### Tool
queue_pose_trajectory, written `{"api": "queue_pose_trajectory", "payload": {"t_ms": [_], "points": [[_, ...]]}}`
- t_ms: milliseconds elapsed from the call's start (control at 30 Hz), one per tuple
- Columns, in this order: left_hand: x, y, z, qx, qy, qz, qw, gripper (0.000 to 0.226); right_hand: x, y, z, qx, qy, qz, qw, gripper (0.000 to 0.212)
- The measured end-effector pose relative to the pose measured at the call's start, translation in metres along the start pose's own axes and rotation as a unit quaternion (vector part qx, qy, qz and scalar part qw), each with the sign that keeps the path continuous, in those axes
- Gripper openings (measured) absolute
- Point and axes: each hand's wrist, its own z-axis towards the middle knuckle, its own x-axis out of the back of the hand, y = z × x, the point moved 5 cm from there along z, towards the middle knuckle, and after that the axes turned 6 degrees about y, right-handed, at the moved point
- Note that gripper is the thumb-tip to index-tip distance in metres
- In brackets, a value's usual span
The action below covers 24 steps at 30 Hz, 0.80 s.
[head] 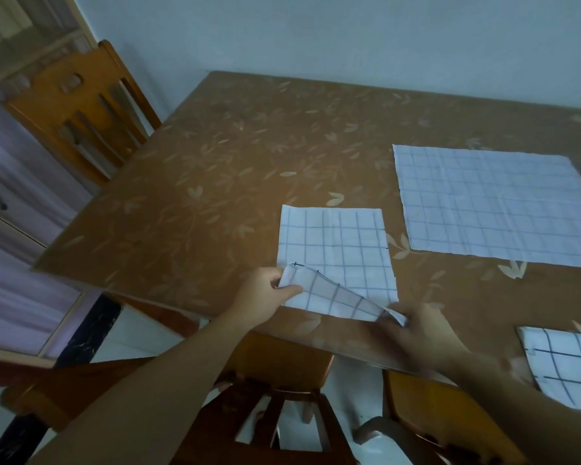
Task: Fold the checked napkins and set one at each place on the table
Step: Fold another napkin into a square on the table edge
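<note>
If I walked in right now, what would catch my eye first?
Two hands at the table's near edge: the left hand and right hand each pinch a corner of a checked napkin, lifting its near edge to fold it. To the right, farther back, a larger napkin lies spread flat on the brown leaf-patterned table.

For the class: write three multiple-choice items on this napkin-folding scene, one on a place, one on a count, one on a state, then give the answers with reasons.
1. Where does the large unfolded napkin lie on the table?
A. Beyond and to the right of the one being folded
B. On a chair
C. At the far left corner

2. How many checked napkins show?
A. One
B. Three
C. Five

3. What is the state of the napkin in the hands?
A. Rolled up
B. Lying untouched
C. Near edge lifted by both hands

Answers:
1 A, it lies flat to the right.
2 B, counting the third napkin at lower right.
3 C, the left hand and right hand pinch its corners.
</note>
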Motion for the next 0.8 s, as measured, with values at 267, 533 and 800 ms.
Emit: {"api": "queue_pose_trajectory", "payload": {"t_ms": [267, 533, 800], "points": [[-0.008, 0.014, -0.006, 0.044, 0.071, -0.116, 0.990, 0.013, 0.021, 0.011, -0.003, -0.099, -0.016, 0.234, 0.967, 0.015], [-0.006, 0.003, -0.017, 0.142, 0.047, -0.155, 0.977, 0.018, 0.019, 0.007, 0.012, -0.104, 0.051, 0.261, 0.958, 0.019], [-0.005, -0.020, -0.021, 0.175, -0.024, -0.098, 0.979, 0.016, -0.003, 0.013, 0.019, -0.162, 0.013, 0.318, 0.934, 0.028]]}}
